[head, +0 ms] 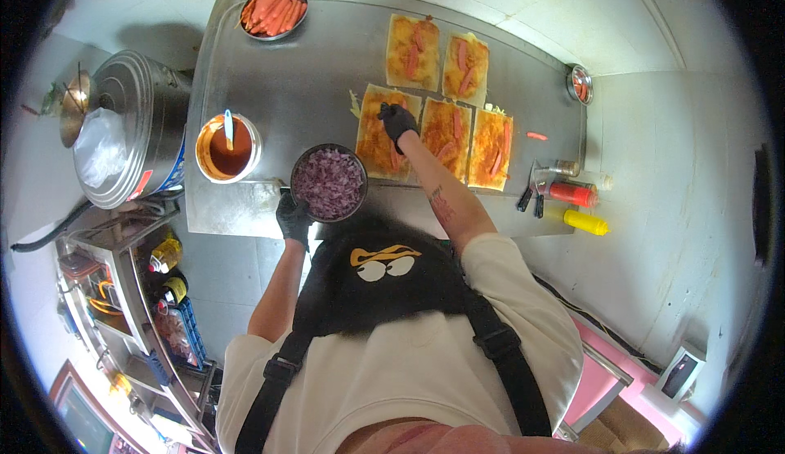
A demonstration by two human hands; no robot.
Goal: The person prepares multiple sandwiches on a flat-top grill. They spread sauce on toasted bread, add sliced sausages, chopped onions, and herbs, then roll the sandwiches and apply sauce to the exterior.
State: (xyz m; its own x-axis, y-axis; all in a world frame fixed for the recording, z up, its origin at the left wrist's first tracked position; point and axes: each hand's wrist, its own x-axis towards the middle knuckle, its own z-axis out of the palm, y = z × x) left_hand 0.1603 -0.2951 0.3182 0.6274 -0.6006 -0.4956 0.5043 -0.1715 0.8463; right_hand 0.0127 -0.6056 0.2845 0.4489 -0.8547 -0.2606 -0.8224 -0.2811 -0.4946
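Note:
My left hand (294, 216), in a black glove, holds a round metal bowl of chopped red onion (329, 183) by its left rim, over the griddle's front edge. Above the left flatbread of the front row (375, 147) is my right hand (397, 122), also black-gloved, its fingers curled; whether it holds anything is hidden. The front middle flatbread (443, 129) and front right flatbread (489, 147) bear red-brown sauce and sausage pieces. Behind them lie two more, a back left flatbread (412, 52) and a back right flatbread (466, 68), also with sauce and sausage.
On the steel griddle (294, 80) stand a bowl of sausages (274, 11) and a sauce tub with a brush (228, 149). At right are a sausage piece (537, 136), black-handled scrapers (525, 198), a red bottle (573, 194), a yellow bottle (585, 222) and a small bowl (580, 85).

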